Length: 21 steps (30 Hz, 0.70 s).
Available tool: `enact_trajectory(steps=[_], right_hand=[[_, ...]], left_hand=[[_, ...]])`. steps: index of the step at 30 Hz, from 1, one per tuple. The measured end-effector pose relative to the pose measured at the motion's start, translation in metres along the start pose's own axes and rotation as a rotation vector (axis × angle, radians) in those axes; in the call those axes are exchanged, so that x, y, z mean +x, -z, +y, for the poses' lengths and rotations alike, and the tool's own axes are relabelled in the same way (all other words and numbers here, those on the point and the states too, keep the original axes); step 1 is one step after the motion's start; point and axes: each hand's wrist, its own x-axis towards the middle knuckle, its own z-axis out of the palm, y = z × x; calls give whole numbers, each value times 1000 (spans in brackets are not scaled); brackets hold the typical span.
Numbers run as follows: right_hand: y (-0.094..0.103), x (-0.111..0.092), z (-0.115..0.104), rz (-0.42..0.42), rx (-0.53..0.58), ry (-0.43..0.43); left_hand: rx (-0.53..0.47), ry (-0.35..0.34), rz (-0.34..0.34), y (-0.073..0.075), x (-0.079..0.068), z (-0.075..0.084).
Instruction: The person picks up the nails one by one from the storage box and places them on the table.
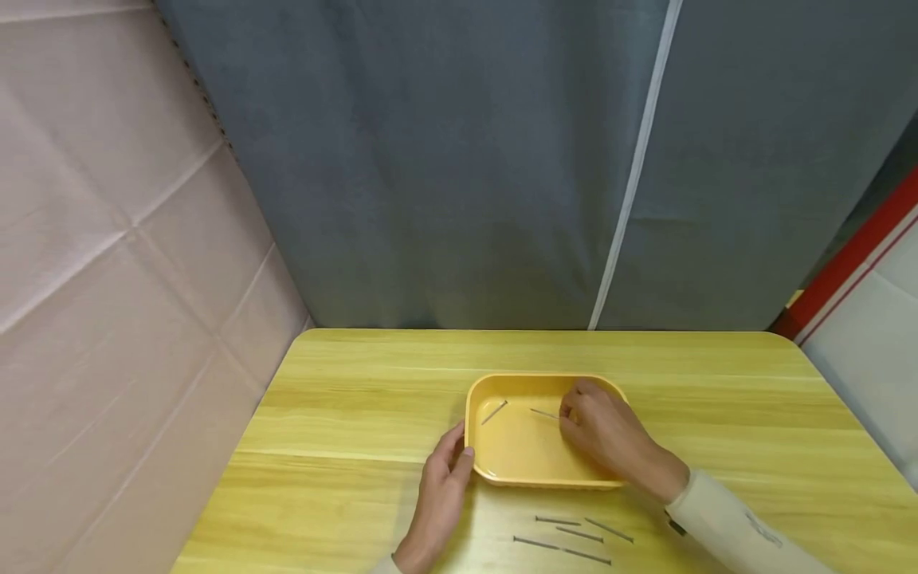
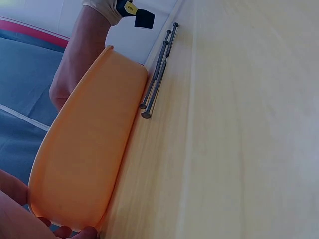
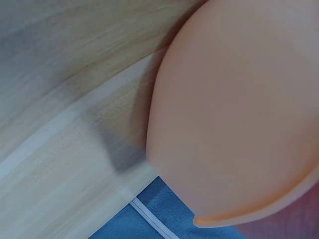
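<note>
A shallow yellow plastic tray (image 1: 531, 484) sits on the table, its outer wall (image 2: 84, 144) large in the left wrist view. My left hand (image 1: 439, 494) holds the tray's left end, thumb near the rim and the other fingers around the outer side. Inside the tray, my right hand (image 1: 606, 426) has curled fingers at one end of a thin nail (image 1: 543, 413); the fingertips are partly hidden. Another nail (image 1: 495, 412) lies at the tray's left side. In the right wrist view the tray wall (image 3: 234, 109) hides the right hand's fingers.
Several loose steel nails (image 1: 579, 534) lie on the wood-grain table (image 1: 344, 399) in front of the tray, and show beside it in the left wrist view. A grey curtain (image 1: 445, 175) hangs behind the table. Pale panels stand to the left and right.
</note>
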Motion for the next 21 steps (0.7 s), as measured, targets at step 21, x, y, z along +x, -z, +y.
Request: enact_trajectory(steps=[21], right_hand=[[10,-21,-7,44,18,-19]], left_hand=[[17,12,5,2,2,-2]])
